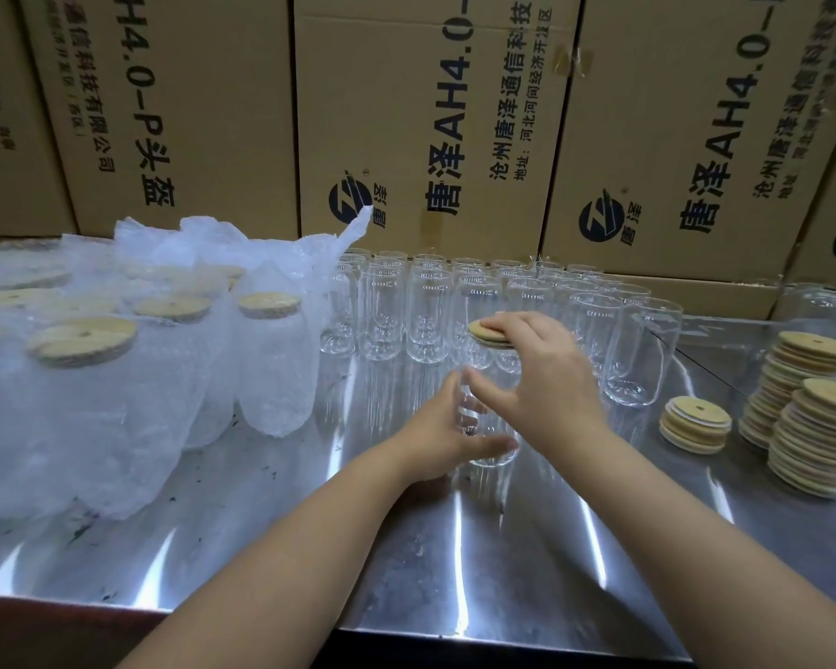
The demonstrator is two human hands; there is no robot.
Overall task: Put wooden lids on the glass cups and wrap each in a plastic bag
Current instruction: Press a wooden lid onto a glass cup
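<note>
Right now the left hand [442, 439] is wrapped around the lower half of a clear glass cup [491, 446]. Its thumb lies across the near side and its fingers curl behind the glass, so the cup stands upright on the metal table [454, 572] inside that grip. Directly above the grip, a wooden lid [479, 329] sits on the cup's mouth, slightly tilted. The right hand [541, 379] lies over the lid with its fingers laid fairly flat across the top, pressing down rather than closing round it. Its thumb reaches down toward the glass, though the blur makes it hard to say whether it touches.

Just behind the held cup stand rows of empty cups [425, 311], close together and upright. To the left of the grip is a cluster of wrapped cups [271, 369], each in cloudy plastic with a wooden disc showing at the top. To the right of the grip, well apart from it, are tall lid stacks [811, 437]. A short stack [695, 423] sits between them and the held cup. Printed cardboard boxes [430, 113] form a wall beyond everything.
</note>
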